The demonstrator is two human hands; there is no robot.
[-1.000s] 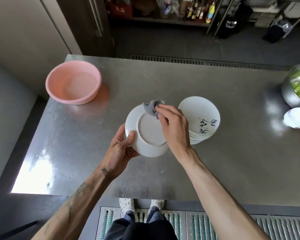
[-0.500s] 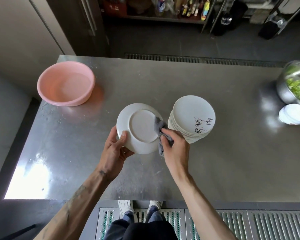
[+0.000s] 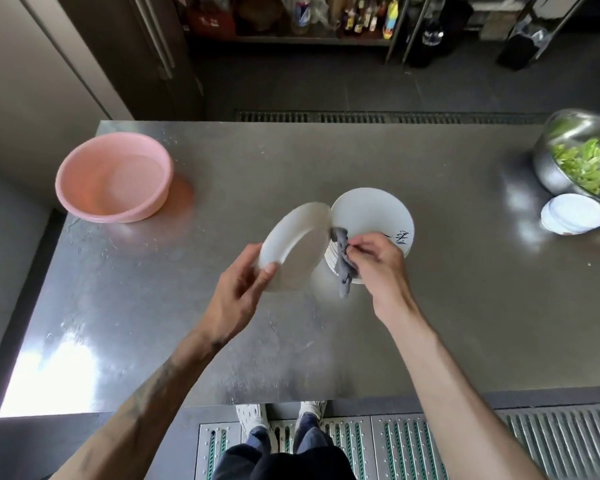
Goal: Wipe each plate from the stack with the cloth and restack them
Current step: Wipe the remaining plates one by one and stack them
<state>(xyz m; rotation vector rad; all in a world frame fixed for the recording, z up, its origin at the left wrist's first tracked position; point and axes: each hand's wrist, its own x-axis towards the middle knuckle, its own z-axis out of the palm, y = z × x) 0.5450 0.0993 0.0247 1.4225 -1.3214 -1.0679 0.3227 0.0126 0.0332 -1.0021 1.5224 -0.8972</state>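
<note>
Stainless steel table [image 3: 430,306] fills my view, with dark kitchen floor and a shelf of bottles beyond its far edge. I take the stack of plates [image 3: 371,213] near the table's middle as my mark; its top plate has dark brush lettering on its near right rim.

Just left of the stack, the left hand [image 3: 236,299] grips a single white plate [image 3: 295,251] by its near rim, thumb on the face turned toward me and fingers curled behind. Half a second ago that plate lay nearly flat to the camera; now it is tipped steeply on edge, with its far rim against the stack's left side in my view. I cannot tell whether they touch.

The right hand [image 3: 378,268] is over the near part of the stack, pinching the grey cloth [image 3: 343,265] between thumb and fingers. A second ago the cloth was on the plate's far rim, and half a second ago it was at its right edge. Now it hangs free between the plate and the stack's near left side.

Far left of the stack sits a pink basin [image 3: 115,181]. Far right is a metal bowl [image 3: 575,140] of greens [image 3: 582,164], with a small white dish [image 3: 572,214] just before it.
</note>
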